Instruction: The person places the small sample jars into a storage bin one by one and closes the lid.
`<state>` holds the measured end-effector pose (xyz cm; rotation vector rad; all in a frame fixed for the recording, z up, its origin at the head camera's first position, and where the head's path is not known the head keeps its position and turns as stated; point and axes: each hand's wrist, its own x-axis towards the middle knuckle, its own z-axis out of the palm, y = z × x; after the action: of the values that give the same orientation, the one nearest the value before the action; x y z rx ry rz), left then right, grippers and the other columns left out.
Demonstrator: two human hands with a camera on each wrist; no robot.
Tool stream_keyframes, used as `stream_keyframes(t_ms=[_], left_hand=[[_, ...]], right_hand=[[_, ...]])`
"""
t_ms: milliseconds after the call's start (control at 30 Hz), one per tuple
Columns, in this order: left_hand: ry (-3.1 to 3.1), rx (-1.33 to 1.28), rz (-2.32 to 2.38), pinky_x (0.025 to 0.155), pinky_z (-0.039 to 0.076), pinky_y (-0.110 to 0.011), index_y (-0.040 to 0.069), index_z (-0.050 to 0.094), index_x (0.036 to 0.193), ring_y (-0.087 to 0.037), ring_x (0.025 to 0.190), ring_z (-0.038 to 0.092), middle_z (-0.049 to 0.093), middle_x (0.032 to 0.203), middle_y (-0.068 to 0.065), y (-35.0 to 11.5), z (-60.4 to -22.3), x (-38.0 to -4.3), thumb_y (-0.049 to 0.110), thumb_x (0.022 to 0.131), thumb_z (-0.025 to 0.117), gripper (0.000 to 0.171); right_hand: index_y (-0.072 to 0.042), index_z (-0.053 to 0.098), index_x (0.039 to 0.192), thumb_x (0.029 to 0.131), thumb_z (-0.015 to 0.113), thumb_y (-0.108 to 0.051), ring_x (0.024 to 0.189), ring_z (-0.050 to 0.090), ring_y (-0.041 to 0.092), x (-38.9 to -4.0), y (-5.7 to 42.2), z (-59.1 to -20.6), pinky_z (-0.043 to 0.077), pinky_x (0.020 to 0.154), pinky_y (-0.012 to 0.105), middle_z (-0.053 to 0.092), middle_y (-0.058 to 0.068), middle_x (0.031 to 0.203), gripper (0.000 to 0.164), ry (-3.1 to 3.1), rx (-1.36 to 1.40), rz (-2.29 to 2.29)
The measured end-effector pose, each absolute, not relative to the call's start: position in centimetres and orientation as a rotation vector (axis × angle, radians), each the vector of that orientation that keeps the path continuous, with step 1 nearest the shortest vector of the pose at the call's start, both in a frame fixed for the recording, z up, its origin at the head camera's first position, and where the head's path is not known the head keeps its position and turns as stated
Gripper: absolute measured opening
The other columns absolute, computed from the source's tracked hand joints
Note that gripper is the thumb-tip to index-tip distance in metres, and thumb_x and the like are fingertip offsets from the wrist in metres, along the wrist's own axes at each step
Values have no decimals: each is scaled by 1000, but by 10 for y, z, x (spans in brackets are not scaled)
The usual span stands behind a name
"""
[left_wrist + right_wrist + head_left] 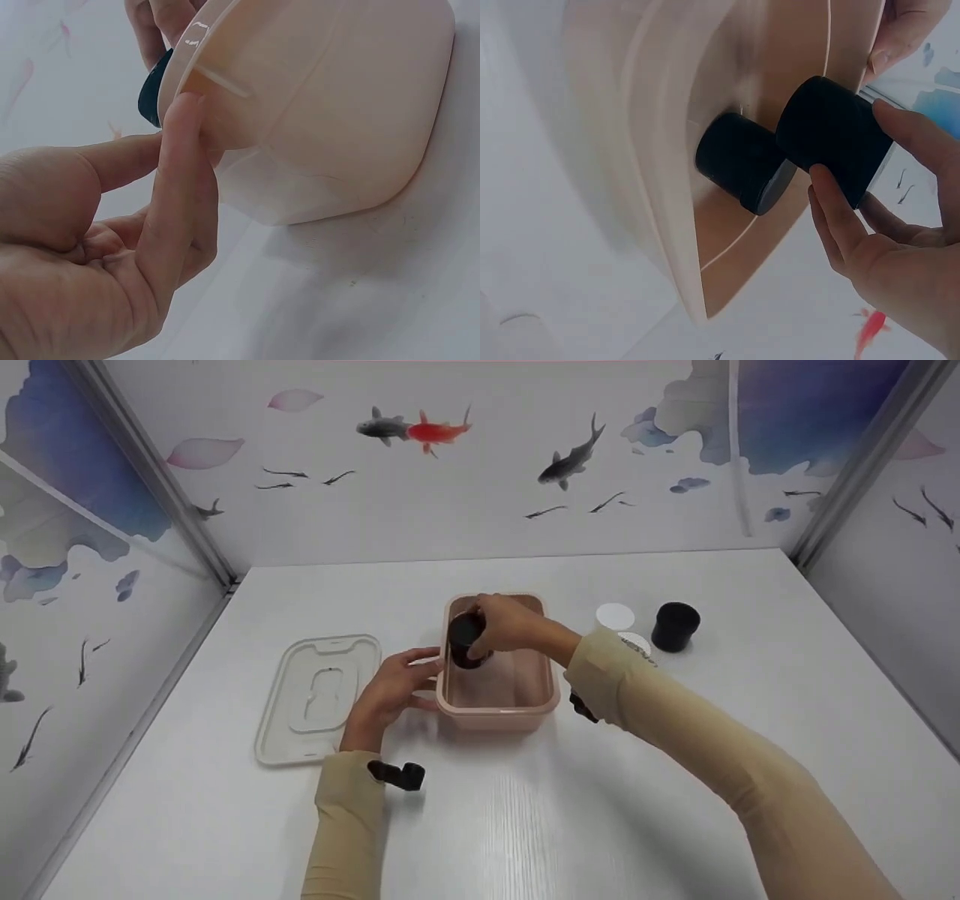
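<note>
While right fingers (838, 204) grip a black jar (832, 127), relaxed left fingers (176, 184) touch the pink box (499, 721), marks (637, 649) beside the cuff (600, 671) unreadable.

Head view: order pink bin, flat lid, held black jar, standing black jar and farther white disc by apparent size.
1. Pink bin
2. Flat lid
3. Held black jar, standing black jar: unsure, the former partly covered
4. Farther white disc

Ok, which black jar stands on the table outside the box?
The outer jar, right of the box, beside the white discs. The inner jar sits inside the box, and the held jar is in the right hand.
</note>
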<state>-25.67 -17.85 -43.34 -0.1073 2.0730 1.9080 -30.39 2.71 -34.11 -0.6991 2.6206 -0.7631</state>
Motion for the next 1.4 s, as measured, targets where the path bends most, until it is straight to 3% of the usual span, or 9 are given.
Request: stream_keyframes(t_ms=[833, 1167, 1400], left_hand=[[2103, -115, 1906, 68, 64, -33, 10, 51, 145, -31, 111, 69, 64, 132, -19, -176, -432, -255, 26, 99, 64, 50], [2087, -118, 1928, 69, 64, -35, 9, 52, 144, -30, 109, 69, 65, 131, -20, -177, -430, -255, 24, 100, 63, 48], [2094, -110, 1916, 70, 64, -35, 9, 50, 145, -32, 112, 68, 63, 133, -20, -177, -430, -254, 26, 100, 63, 50]], right_hand=[[7, 53, 135, 75, 89, -15, 116, 60, 29, -305, 28, -382, 53, 104, 40, 61, 21, 131, 73, 2693, -629, -801], [3, 55, 123, 74, 90, -15, 109, 59, 26, -302, 27, -387, 53, 100, 41, 62, 17, 123, 63, 2701, -541, -778], [1, 52, 123, 74, 90, -18, 109, 58, 27, -302, 27, -391, 52, 101, 42, 60, 16, 123, 65, 2694, -520, -796]])
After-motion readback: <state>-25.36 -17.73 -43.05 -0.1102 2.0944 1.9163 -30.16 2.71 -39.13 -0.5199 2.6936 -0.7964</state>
